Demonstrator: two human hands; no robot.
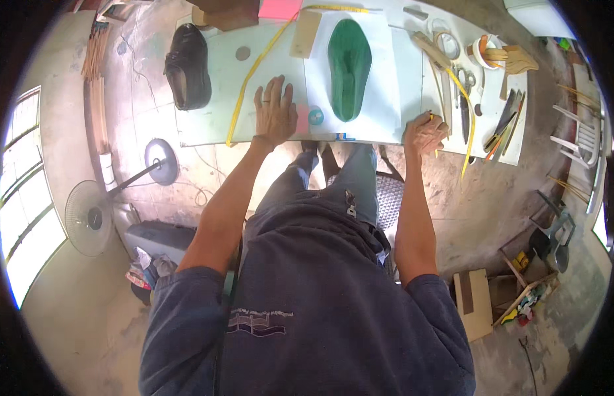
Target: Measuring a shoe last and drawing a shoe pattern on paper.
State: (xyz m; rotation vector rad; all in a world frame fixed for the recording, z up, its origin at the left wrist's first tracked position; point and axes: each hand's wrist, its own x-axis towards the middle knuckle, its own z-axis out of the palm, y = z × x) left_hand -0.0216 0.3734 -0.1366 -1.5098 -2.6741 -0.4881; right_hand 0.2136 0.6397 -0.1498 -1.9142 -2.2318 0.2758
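Note:
My left hand (275, 111) lies flat with fingers spread on the white table (208, 122), next to a yellow measuring tape (254, 69) and a pink eraser-like block (302, 119). My right hand (426, 134) is closed around a thin yellow pencil (432, 119) at the table's near edge. Between the hands lies a green shoe last (348, 66) on a white sheet of paper (379, 99).
A black leather shoe (187, 66) sits at the table's left end. Scissors (465, 99), tape rolls (447, 43), wooden pieces (518, 59) and hand tools (505, 125) crowd the right end. A fan (89, 218) stands on the floor at left, wooden boxes (505, 297) at right.

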